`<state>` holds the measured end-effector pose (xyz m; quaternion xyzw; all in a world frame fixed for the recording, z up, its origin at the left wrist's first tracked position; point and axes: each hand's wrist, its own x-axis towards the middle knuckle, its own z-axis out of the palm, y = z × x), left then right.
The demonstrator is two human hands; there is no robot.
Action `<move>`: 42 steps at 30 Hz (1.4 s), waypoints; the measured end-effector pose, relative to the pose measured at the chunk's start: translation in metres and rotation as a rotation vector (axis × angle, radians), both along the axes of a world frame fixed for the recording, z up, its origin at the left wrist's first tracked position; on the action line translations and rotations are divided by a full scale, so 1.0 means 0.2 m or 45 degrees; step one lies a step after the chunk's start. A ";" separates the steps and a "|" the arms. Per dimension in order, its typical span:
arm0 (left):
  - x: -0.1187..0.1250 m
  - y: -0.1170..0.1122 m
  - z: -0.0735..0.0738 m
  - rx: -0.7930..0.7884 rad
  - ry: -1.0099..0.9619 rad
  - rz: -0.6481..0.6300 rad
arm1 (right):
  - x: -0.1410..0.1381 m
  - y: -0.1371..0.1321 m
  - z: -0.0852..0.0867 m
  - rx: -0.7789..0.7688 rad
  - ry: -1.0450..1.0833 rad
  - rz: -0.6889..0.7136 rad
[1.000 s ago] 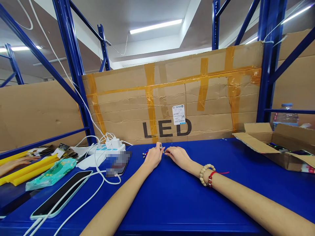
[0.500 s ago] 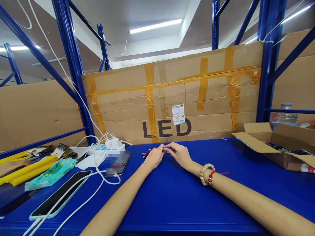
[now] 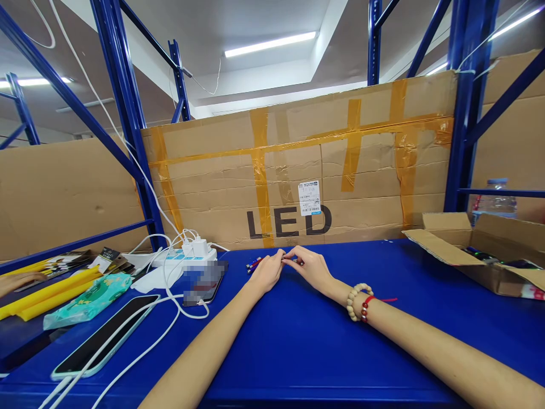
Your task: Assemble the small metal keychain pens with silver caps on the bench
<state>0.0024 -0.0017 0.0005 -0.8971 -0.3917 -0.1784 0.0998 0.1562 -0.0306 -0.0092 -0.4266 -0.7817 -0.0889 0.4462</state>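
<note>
Right of the right hand (image 3: 314,268), a carton (image 3: 485,277) holds dark items (image 3: 480,255).

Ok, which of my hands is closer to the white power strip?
Left. Your left hand lies a little to the right of the power strip; your right hand is farther right, beyond the left one.

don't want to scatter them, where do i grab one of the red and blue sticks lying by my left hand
Pinch one of the red and blue sticks across its thin middle, from above: they lie flat on the table, left of the left hand, which with the right hand pinches a small piece.
</note>
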 end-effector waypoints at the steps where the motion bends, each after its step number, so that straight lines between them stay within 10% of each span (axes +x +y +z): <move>1: 0.00 0.00 0.00 0.000 0.002 0.009 | 0.00 0.00 0.00 -0.018 0.008 -0.029; 23: 0.02 -0.02 0.00 0.137 0.069 0.276 | -0.01 0.00 0.01 -0.353 -0.458 -0.700; 42: 0.02 -0.02 0.00 0.162 0.110 0.249 | 0.01 0.02 0.00 -0.456 -0.355 -0.400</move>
